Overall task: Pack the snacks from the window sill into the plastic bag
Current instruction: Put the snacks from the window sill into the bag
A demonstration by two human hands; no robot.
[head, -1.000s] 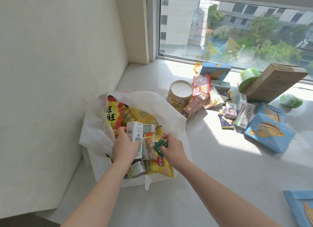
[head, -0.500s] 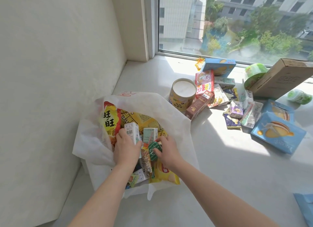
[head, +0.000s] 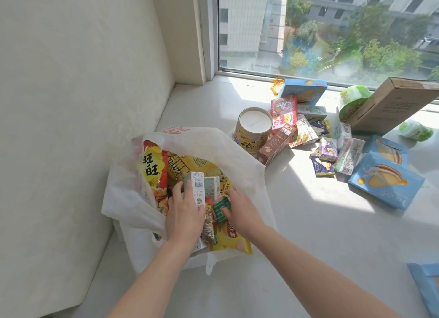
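A white plastic bag (head: 240, 156) lies open on the window sill (head: 308, 234), holding a red-and-yellow snack bag (head: 152, 168), yellow chip bags (head: 228, 237) and small cartons. Inside its mouth my left hand (head: 184, 213) grips a white drink carton (head: 197, 188). Beside it my right hand (head: 240, 211) pinches a small green packet (head: 221, 206). Further right on the sill lie a round yellow can (head: 253, 129), a brown box (head: 276, 143), a pink box (head: 283, 111), blue boxes (head: 384, 183) and several small packets (head: 329, 149).
A wall (head: 71, 104) stands close on the left of the bag. The window (head: 332, 28) runs along the back of the sill. A tilted cardboard box (head: 392, 104) and green tubs (head: 351, 99) sit at the back right. Another blue packet (head: 427, 287) pokes in at lower right.
Both hands have pushed slightly further into the bag with the carton and the green packet. The camera has tilted, so the scene sits lower in view.
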